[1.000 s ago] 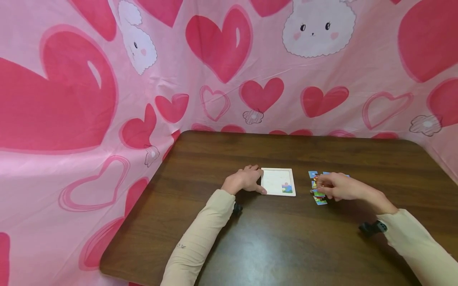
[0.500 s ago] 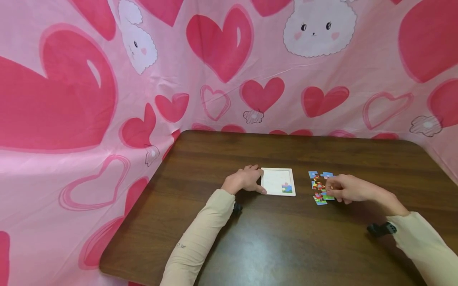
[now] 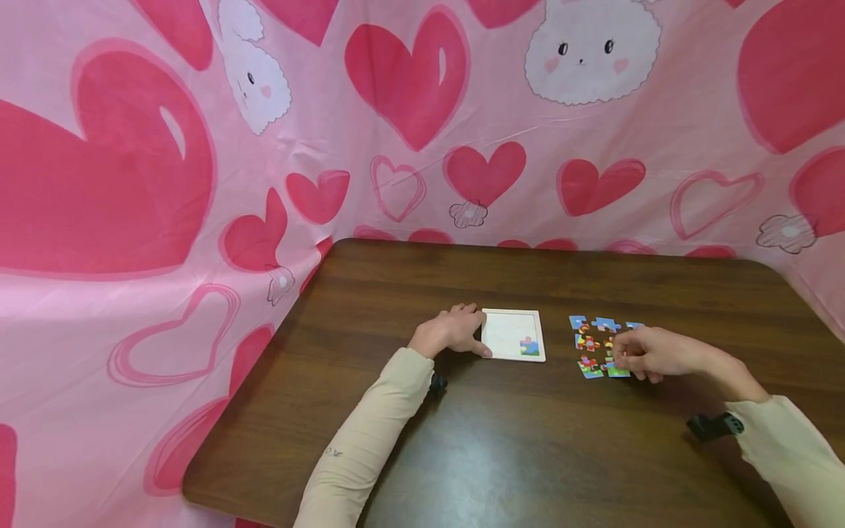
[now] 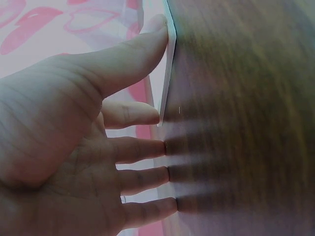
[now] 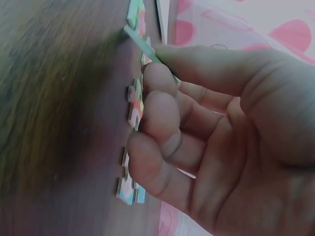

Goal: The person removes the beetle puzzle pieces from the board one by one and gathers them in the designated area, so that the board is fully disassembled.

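My left hand [image 3: 455,330] lies at the left edge of a white square puzzle tray [image 3: 505,331]. In the left wrist view the thumb rests on the tray's edge, the index fingertip touches its corner, and the other fingertips stand on the table. One green and blue puzzle piece [image 3: 530,347] sits in the tray's near right corner. Right of the tray, my right hand [image 3: 656,353] pinches a green-edged puzzle piece [image 5: 142,45] between thumb and index finger, tilted close over the table. Its other fingers are curled and hide part of the loose pieces.
Several loose puzzle pieces lie in rough rows, among them a blue one [image 3: 606,323] at the back and a red and green one [image 3: 590,369] at the front. The brown wooden table [image 3: 462,440] meets a pink heart-patterned cloth [image 3: 488,103] behind and at the left.
My right hand has moved right and slightly nearer with the green puzzle piece, uncovering more of the loose pieces. The left hand and the tray have not moved.
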The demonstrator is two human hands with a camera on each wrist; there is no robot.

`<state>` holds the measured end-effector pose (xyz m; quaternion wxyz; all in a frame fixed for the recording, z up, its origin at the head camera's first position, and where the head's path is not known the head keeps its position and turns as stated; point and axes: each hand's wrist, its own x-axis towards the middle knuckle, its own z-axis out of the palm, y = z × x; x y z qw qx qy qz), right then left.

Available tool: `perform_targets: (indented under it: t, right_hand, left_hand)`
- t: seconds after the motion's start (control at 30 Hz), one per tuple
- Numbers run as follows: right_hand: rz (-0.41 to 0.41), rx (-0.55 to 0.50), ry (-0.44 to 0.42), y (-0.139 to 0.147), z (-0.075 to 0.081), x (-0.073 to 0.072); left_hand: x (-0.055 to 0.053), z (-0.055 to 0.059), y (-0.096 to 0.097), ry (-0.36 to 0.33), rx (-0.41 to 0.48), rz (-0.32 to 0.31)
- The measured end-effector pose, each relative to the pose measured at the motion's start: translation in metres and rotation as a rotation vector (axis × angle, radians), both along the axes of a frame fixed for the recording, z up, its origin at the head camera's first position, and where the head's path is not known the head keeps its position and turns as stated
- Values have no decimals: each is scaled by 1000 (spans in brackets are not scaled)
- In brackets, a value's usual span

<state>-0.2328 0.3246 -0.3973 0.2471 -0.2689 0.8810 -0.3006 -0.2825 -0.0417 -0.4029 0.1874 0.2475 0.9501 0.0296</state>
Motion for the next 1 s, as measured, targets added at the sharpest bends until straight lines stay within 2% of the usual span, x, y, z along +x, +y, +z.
perform_targets:
  t: [0.2,0.47,0.8,1.0]
  right_hand:
    - [-4,13,-78,7,-2,2]
    - [-50,20,-122,7,-7,1]
    - [-136,125,-50,1,-2,3]
    - [-95,134,6,-11,3,-2]
  left_hand:
    - [1,1,-1,-6,0,2]
    - [2,2,-1,-10,7,3]
    - [0,3,-1,1,-5,4]
    - [1,2,0,6,-12,-11]
